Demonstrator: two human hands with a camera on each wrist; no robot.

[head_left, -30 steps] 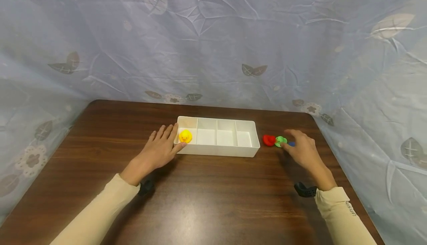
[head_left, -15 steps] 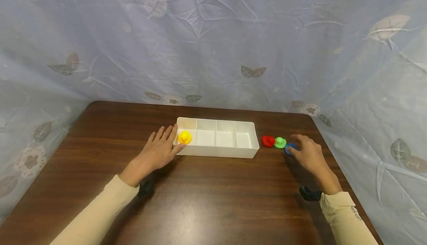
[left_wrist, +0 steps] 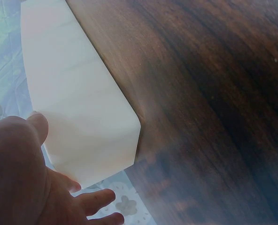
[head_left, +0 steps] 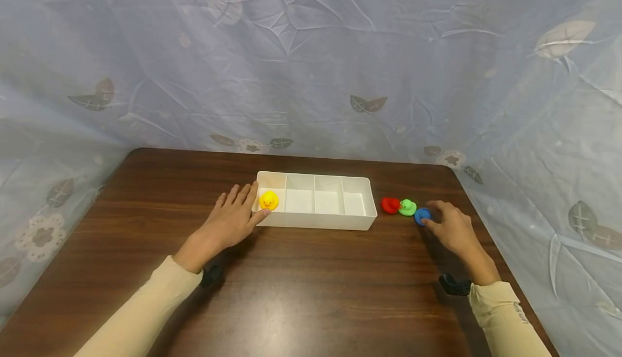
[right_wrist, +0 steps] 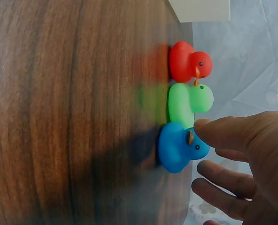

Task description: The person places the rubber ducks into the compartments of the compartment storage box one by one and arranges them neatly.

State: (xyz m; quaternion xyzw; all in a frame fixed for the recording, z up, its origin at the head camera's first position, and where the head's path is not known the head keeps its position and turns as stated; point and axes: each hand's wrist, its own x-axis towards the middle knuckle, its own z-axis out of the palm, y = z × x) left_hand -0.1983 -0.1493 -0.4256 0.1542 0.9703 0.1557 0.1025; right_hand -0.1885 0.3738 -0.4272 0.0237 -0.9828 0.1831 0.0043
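My left hand (head_left: 228, 219) lies against the left end of a white divided tray (head_left: 311, 220), fingers straight along the end wall and thumb over the front rim. In the left wrist view the thumb and a fingertip touch the tray wall (left_wrist: 78, 93). A yellow rubber duck (head_left: 269, 200) sits in the leftmost compartment. My right hand (head_left: 454, 230) is beside a blue rubber duck (right_wrist: 174, 147), with the thumb right at its head and the other fingers spread apart on the far side. Green (right_wrist: 181, 103) and red rubber ducks (right_wrist: 180, 63) stand in a row with it.
The tray's three other compartments (head_left: 328, 200) hold nothing visible. All of this stands on a dark wooden table (head_left: 316, 276). A patterned cloth (head_left: 311, 65) hangs behind the table and along its sides.
My right hand has shifted right and slightly toward me, from over the green and blue ducks to beside the blue one, which now shows more fully. The left hand stays at the tray.
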